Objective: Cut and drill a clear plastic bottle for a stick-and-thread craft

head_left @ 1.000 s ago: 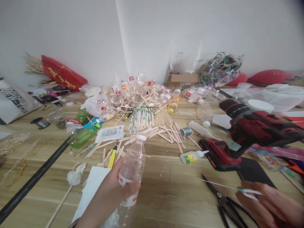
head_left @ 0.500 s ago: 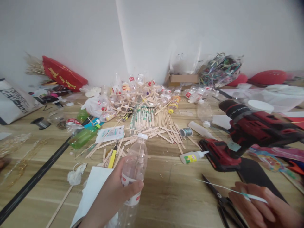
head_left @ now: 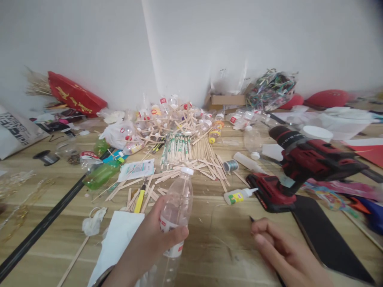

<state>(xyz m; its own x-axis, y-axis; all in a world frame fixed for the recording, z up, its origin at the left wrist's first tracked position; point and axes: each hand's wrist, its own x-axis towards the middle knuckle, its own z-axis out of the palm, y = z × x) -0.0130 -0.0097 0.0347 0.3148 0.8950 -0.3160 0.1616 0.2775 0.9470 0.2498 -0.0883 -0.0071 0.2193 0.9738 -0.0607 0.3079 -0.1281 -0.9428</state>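
The left hand (head_left: 158, 239) has its grip closed around one clear plastic bottle (head_left: 181, 195), white-capped and leaning slightly, at the near middle of the desk (head_left: 215, 223). The right hand (head_left: 289, 253) has curled fingers; one dark pointed tip (head_left: 251, 219) shows past them, though I cannot tell whether that grip holds it. Farther out lie one glue bottle (head_left: 238, 196), one yellow-handled tool (head_left: 139, 200), one thread spool (head_left: 231, 166), one black smartphone (head_left: 327, 235) and one red-and-black cordless drill (head_left: 317, 155).
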